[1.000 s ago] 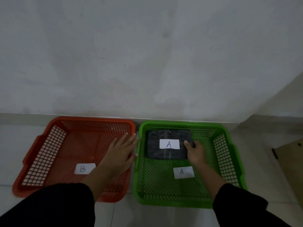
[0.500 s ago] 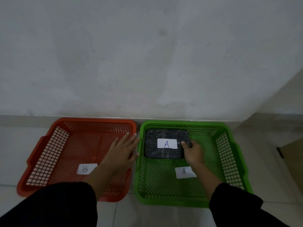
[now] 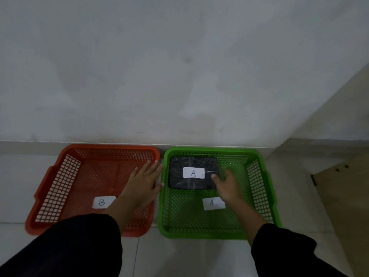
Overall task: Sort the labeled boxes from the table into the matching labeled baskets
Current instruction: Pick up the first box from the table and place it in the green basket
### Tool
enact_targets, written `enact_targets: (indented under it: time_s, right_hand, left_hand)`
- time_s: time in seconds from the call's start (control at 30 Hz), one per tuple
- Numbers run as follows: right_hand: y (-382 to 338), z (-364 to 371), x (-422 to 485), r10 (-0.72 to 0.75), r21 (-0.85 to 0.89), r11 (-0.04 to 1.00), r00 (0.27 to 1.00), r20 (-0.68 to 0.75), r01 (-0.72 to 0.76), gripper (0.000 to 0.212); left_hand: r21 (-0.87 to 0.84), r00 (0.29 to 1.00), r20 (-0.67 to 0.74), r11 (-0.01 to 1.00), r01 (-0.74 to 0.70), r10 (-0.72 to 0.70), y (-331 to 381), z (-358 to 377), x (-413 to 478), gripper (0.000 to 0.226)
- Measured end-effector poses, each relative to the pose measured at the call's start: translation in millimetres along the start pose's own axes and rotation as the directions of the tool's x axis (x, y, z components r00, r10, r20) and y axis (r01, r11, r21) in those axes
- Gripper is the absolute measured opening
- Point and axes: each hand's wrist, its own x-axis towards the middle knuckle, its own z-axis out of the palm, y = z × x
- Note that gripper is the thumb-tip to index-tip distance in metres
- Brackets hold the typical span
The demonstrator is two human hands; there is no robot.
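Note:
A black box [image 3: 191, 183] with a white "A" label lies flat in the far left corner of the green basket [image 3: 259, 196], which carries an "A" tag [image 3: 213, 203] on its floor. My right hand [image 3: 226, 185] hovers at the box's right edge, fingers loosely apart and blurred, thumb tip at the box's corner. The red basket [image 3: 60, 186] to the left holds only a "B" tag [image 3: 102, 201]. My left hand [image 3: 142, 182] lies flat and spread over the red basket's right side, holding nothing.
Both baskets stand side by side on a pale tiled floor against a grey wall [image 3: 179, 76]. A beige cardboard piece [image 3: 343, 196] lies on the floor to the right of the green basket.
My right hand has loosened from the box's right edge and drawn slightly back toward me. The box has settled in the green basket's far left corner. My left hand has stayed put.

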Motion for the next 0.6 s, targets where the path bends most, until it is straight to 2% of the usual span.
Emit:
enact_targets:
  time_s: [0.2, 0.27, 0.47, 0.6]
  right_hand:
    - [-65.8, -91.3, -87.5, -0.051, -0.293, 0.953, 0.993, 0.111, 0.082, 0.043]
    - [-101.9, -130.2, -122.5, -0.063, -0.319, 0.941, 0.987, 0.149, 0.108, 0.042]
    - [-228.6, -250.5, -238.6, -0.097, -0.332, 0.933, 0.984, 0.148, 0.142, 0.038]
    - [-317.7, -328.6, -317.2, -0.153, -0.351, 0.92, 0.984, 0.094, 0.176, 0.056]
  left_hand:
    - [-0.216, 0.985, 0.157, 0.97, 0.107, -0.074, 63.0, -106.6, -54.8, 0.07]
    - [-0.237, 0.98, 0.185, 0.964, 0.116, -0.072, 85.7, -156.5, -78.2, 0.069]
    - [-0.324, 0.97, 0.234, 0.936, 0.138, -0.061, 154.6, -331.3, -157.8, 0.06]
    - [-0.258, 0.972, 0.227, 0.96, 0.112, -0.053, 202.6, -455.8, -209.6, 0.064]
